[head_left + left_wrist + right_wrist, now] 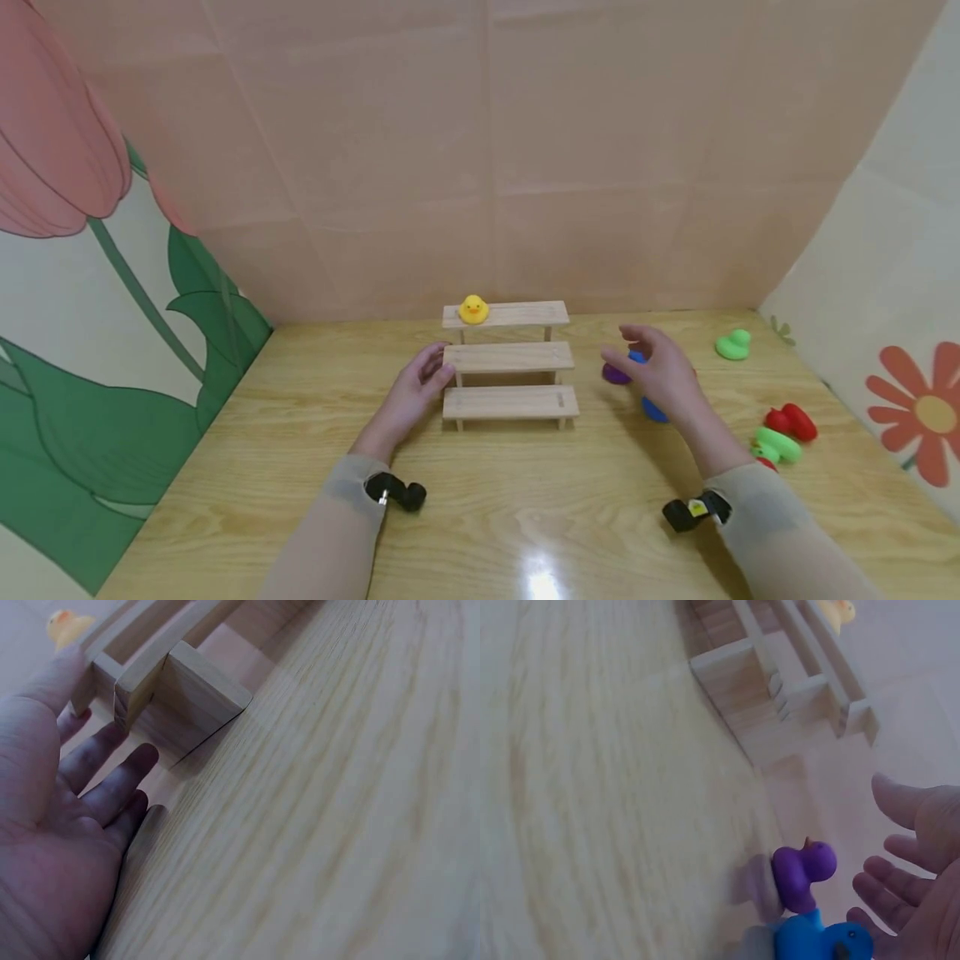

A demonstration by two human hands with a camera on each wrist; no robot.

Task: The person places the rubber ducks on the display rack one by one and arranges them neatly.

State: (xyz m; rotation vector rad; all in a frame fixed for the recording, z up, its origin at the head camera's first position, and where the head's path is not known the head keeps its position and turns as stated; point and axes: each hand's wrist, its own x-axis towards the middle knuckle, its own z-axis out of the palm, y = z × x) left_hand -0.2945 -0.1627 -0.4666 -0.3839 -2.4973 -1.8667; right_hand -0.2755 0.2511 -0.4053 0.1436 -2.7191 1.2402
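Observation:
A three-tier wooden display stand (510, 357) stands on the table, with a yellow rubber duck (473, 310) at the left of its top shelf. My left hand (412, 392) is at the stand's left end, its thumb tip overlapping the middle shelf; in the left wrist view its fingers (124, 776) are spread and slightly bent beside the shelf ends. My right hand (666, 372) hovers with parted, relaxed fingers over a purple duck (799, 874) and a blue duck (802, 939). Another blue duck (654, 410) is partly hidden under that hand.
A green duck (733, 345) sits at the back right. Nearer on the right lie a red duck (792, 422) and a green duck (780, 445), with a bit of red below them. Cloth walls rise behind the wooden table (480, 517) and at both sides.

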